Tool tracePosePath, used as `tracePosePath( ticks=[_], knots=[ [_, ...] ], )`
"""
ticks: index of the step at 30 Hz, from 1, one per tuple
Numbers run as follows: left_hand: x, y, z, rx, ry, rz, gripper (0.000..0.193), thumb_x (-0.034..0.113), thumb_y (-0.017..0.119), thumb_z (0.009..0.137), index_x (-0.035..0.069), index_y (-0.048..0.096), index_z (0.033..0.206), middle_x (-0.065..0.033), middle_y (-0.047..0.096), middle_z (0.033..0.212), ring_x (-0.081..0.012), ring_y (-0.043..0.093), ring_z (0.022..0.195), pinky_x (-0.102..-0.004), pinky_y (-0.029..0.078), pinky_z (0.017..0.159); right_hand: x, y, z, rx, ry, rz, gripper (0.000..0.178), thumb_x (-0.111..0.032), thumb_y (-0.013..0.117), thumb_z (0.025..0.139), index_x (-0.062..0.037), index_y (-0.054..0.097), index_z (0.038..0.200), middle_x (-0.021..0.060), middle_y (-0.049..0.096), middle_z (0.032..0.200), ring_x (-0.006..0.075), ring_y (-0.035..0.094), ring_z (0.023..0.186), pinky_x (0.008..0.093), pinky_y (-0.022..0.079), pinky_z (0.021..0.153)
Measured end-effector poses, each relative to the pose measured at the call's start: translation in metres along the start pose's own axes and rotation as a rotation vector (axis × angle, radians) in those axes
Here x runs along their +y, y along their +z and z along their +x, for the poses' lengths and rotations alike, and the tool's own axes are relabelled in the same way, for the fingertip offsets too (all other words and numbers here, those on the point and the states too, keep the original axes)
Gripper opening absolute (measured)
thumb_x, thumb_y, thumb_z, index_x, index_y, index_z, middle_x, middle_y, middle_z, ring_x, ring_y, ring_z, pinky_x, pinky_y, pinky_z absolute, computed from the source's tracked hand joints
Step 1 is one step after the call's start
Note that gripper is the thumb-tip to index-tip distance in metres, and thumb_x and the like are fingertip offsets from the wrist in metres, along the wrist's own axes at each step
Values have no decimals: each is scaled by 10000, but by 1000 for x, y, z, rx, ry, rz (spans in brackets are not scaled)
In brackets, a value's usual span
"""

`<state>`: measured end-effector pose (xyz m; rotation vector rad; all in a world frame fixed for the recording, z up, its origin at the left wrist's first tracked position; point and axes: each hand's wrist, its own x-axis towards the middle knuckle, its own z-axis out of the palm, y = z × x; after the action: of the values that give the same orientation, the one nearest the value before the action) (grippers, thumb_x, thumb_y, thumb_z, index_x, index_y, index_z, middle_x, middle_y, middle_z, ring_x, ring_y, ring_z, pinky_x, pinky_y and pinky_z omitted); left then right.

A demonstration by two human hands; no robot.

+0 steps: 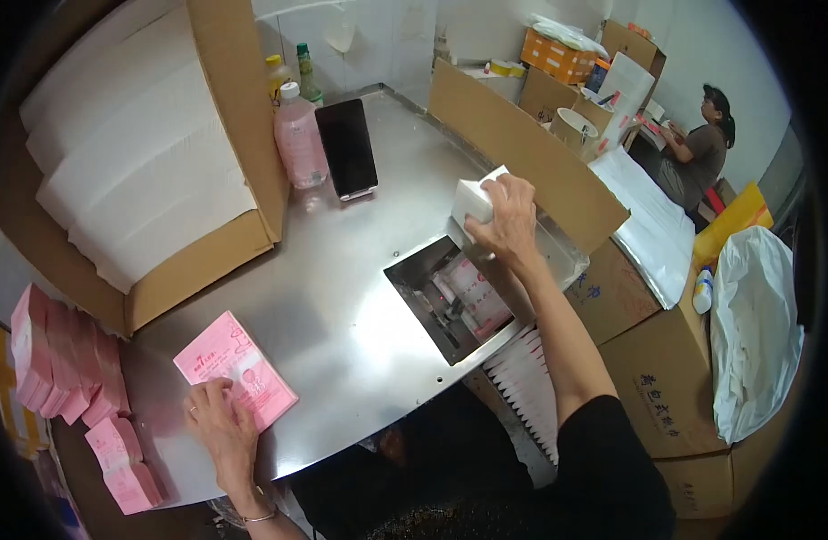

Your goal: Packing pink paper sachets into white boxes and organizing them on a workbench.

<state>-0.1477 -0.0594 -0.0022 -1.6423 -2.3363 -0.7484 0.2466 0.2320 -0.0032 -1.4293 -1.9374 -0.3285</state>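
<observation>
My right hand (511, 220) is closed around a white block of folded tissue (470, 205), just above the far right part of the metal table. Below that hand, a rectangular opening (454, 301) in the tabletop shows printed pink and white pieces inside. At the near left lies a flat stack of pink printed packets (237, 364). My left hand (220, 423) rests on the stack's near edge, fingers bent and apart, fingertips touching the top packet. Whether they pinch a layer of it is too small to tell.
A cardboard box (202, 243) full of white tissue stands at the left. Filled pink packs (67, 360) are piled at the left edge. Behind stand a phone (348, 148) and a pink bottle (299, 139). Cartons (657, 378) and a white bag (757, 333) are right; a person (702, 148) sits beyond.
</observation>
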Motion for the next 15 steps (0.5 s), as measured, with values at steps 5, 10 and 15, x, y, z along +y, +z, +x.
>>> tracePosePath(
  ticks=[5, 10, 15],
  knots=[
    [4, -5, 1, -110, 62, -49, 253, -23, 574, 788, 55, 585, 1029, -126, 550, 973, -327, 498, 979, -454, 349, 979, -12, -40, -42, 55, 10, -65, 560, -294, 763, 659, -72, 633, 1157, 167, 537, 1189, 405, 450, 1231, 541, 430, 955],
    [25, -28, 7, -80, 157, 64, 240, -21, 568, 793, 45, 584, 1023, -133, 545, 971, -335, 505, 962, -457, 368, 950, -25, -61, -45, 103, -98, -219, 364, -255, 723, 766, -46, 662, 1058, 138, 582, 1084, 348, 522, 1128, 487, 404, 954],
    [115, -6, -4, -186, 517, -263, 308, -42, 594, 761, 25, 590, 1061, -153, 537, 948, -343, 512, 940, -438, 384, 881, -21, -57, -40, 14, -11, -219, 194, -210, 653, 868, -24, 704, 890, 121, 614, 954, 306, 567, 957, 466, 424, 836]
  ],
)
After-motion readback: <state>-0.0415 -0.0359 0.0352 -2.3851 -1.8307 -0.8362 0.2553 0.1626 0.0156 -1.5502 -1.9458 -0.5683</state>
